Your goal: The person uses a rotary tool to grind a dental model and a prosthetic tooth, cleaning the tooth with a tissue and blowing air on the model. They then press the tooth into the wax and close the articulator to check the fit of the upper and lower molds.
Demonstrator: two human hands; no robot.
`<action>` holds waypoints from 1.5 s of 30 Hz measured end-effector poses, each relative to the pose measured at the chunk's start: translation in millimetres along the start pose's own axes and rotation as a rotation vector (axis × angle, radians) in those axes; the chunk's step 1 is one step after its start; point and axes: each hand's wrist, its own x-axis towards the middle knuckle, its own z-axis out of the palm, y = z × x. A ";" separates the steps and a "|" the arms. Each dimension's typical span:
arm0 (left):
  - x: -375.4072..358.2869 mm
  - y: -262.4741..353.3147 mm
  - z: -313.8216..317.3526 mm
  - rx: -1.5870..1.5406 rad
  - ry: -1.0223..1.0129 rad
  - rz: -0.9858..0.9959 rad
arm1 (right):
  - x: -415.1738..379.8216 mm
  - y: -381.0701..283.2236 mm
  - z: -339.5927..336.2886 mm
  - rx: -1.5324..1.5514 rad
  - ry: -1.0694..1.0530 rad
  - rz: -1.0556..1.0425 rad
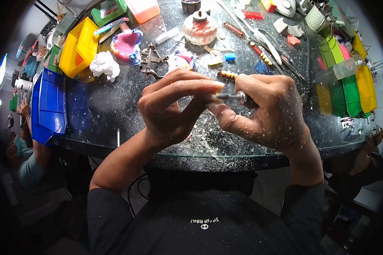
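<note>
Over the front of the bench, both my hands meet almost fingertip to fingertip. My left hand [168, 100] pinches something small and pale between thumb and fingers; its shape is mostly hidden. Wrapped in my right hand [274, 110] is a rotary handpiece [244, 97], its thin bur pointing left at the left fingertips. The right thumb reaches across to the left fingers. Pale shavings [208, 144] cover the bench below and speckle my right hand. Just behind the hands lie a strip of artificial teeth [228, 74] and a dental model [181, 60].
A metal articulator [151, 59], a pink-and-blue dental model [127, 46] and crumpled white tissue [105, 66] sit at the left. Behind stands a glass jar [200, 30]. Hand tools [266, 44] lie back right. Bins, including a blue one [50, 102], flank the bench; people sit at both sides.
</note>
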 end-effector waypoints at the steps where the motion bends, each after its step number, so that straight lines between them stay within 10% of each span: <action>1: -0.6 4.3 -0.3 -0.008 -0.010 -0.047 | -0.2 -0.6 -0.7 0.008 -0.013 -0.018; 25: 0.2 1.5 1.2 -0.203 -0.072 -0.190 | -0.9 16.5 4.5 0.405 0.212 -0.203; 37: -6.5 3.1 2.8 -0.625 0.078 -0.697 | -2.3 17.8 9.0 -0.038 -0.059 0.085; 45: -4.4 4.1 2.3 -0.531 0.025 -0.662 | -2.5 15.3 9.5 -0.133 -0.073 0.095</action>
